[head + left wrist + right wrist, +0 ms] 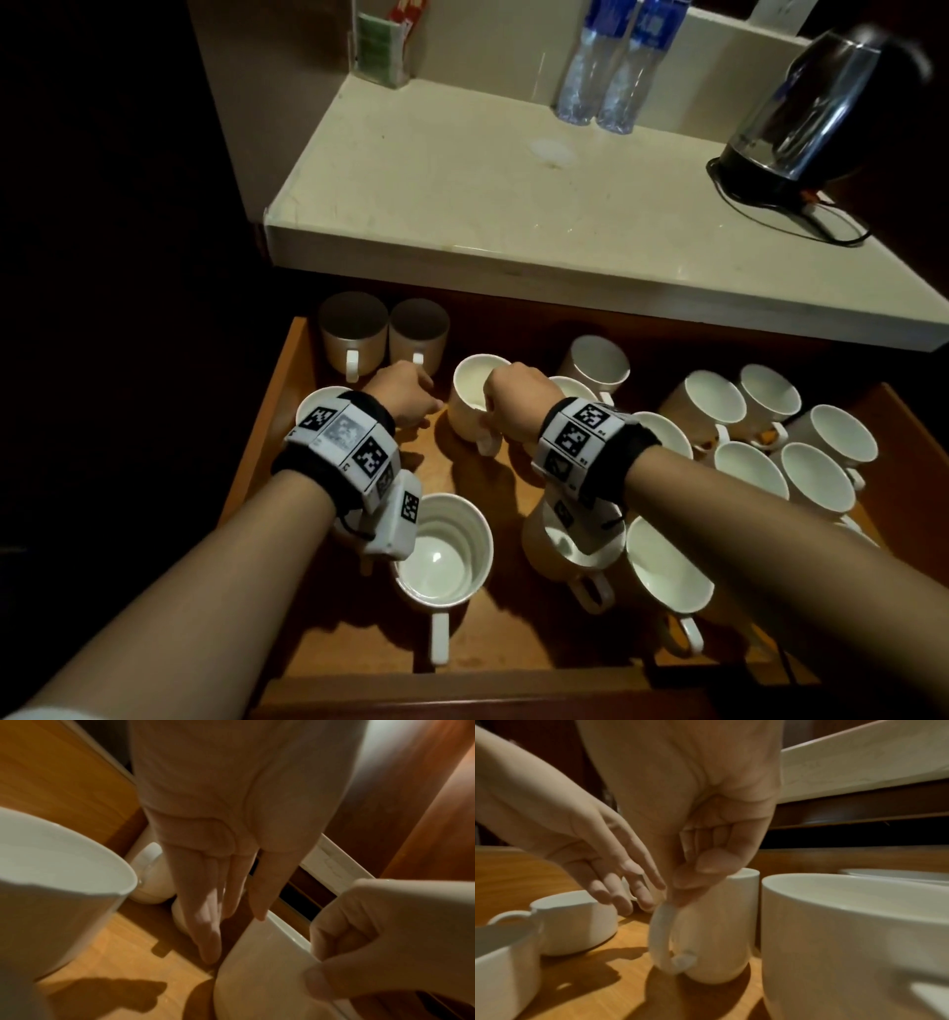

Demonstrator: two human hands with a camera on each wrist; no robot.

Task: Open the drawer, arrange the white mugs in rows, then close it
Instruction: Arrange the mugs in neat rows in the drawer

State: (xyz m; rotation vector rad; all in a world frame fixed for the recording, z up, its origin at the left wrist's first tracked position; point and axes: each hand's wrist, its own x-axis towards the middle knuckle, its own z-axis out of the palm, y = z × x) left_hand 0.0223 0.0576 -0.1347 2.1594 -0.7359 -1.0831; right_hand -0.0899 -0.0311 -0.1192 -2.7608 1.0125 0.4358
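Drawer (267, 437) standing open; your right hand (518, 406) is pinching a mug (475, 406) at mid-drawer, left hand (405, 395) fingers straight beside it. Two back mugs are aligning; most are awaiting rows.

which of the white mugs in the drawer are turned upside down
The two mugs in the drawer's back left corner, side by side under the counter edge. They show flat bases on top, while every other mug shows an open mouth.

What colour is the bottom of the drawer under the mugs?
Orange-brown wood: the drawer floor shows best in the head view.
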